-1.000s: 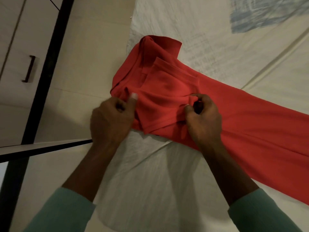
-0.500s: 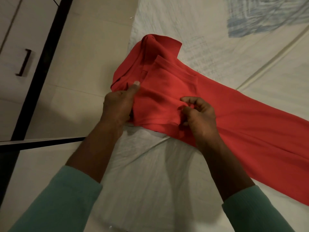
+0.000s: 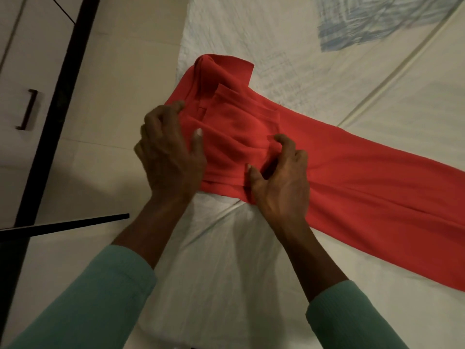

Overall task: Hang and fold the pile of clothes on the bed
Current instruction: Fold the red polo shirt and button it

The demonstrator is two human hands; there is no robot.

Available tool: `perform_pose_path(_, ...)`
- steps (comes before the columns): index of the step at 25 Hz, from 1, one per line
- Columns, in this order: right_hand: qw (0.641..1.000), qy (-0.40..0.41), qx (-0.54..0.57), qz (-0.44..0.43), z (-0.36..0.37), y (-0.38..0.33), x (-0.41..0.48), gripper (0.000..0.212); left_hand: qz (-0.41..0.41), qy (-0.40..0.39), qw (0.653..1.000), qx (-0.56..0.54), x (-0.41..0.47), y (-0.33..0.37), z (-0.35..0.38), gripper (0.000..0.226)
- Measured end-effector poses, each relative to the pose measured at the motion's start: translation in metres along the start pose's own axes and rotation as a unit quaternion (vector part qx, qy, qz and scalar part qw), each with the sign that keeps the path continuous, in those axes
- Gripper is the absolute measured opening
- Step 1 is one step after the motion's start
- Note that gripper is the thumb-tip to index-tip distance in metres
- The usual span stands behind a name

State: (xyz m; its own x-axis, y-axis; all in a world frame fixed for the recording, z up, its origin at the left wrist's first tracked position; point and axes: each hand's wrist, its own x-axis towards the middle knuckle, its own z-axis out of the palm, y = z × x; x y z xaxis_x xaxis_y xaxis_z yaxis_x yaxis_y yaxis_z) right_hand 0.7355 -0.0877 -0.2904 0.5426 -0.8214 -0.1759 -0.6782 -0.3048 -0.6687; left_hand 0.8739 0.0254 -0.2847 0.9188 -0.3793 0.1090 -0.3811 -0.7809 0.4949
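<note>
The red garment (image 3: 352, 177) lies across the bed (image 3: 226, 273) from frame centre to the right edge, the left hand (image 3: 171, 157) with its grip round the bunched end and the right hand (image 3: 279, 182) pinching a fold, which the person should smooth flat before creasing.

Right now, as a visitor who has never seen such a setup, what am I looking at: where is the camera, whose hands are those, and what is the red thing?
There is no machine here: a person wears one camera on the head, looking down at their own two hands. The left hand and right hand, in teal sleeves, both grip the bunched end of a red garment. It lies stretched across a pale bed sheet; the floor and a cupboard handle show on the left.
</note>
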Motion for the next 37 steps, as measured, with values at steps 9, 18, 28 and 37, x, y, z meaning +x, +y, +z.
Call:
perform_pose_path(9,0.960,0.257,-0.003,0.112,-0.081,0.133,-0.018,0.042,0.365,-0.175,0.914,0.013,-0.072,0.099,0.084,0.059)
perform_pose_path(18,0.878,0.292,-0.168,0.340,-0.172,0.252,-0.012,0.073,0.462,-0.205,0.861,0.064,-0.059,0.140,0.152,0.064)
perform_pose_path(28,0.899,0.240,-0.086,0.355,-0.209,0.259,0.014,0.067,0.463,-0.157,0.872,-0.009,-0.051,0.163,0.153,0.036)
perform_pose_path(37,0.877,0.310,0.069,0.361,-0.231,0.250,0.021,0.032,0.572,-0.234,0.784,0.058,-0.047,0.130,0.146,0.071)
